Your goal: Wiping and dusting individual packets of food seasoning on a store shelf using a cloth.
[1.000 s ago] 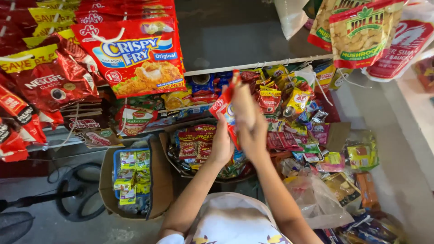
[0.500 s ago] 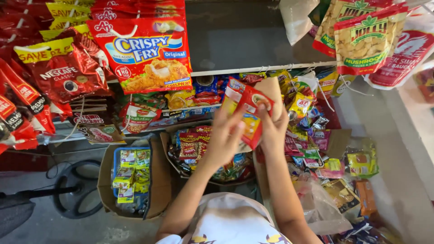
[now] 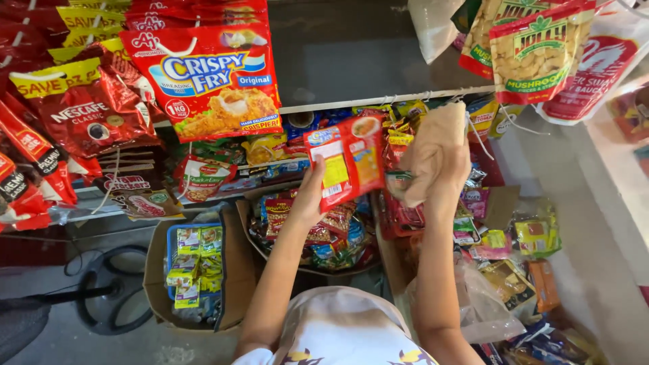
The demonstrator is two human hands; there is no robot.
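Nearest: white shirt [image 3: 345, 331], both forearms rising from it. Left hand [image 3: 312, 196] closed on the lower left edge of a red packet [image 3: 346, 165], thumb in front, fingers behind. Packet upright, long axis near vertical, tilted slightly right at the top, its face toward the camera. Right hand [image 3: 439, 172] clenched around a tan cloth [image 3: 436, 145] that bunches up above the fist; cloth sits just right of the packet, near but probably not touching — edge hard to read. Packet lies left of the cloth hand, at about the same height. Below the hands: basket [image 3: 270, 253] of sachets, cardboard box [image 3: 233, 270] with green packs. Farther: shelf edge [image 3: 378, 100], hanging red bags [image 3: 209, 74] upper left.
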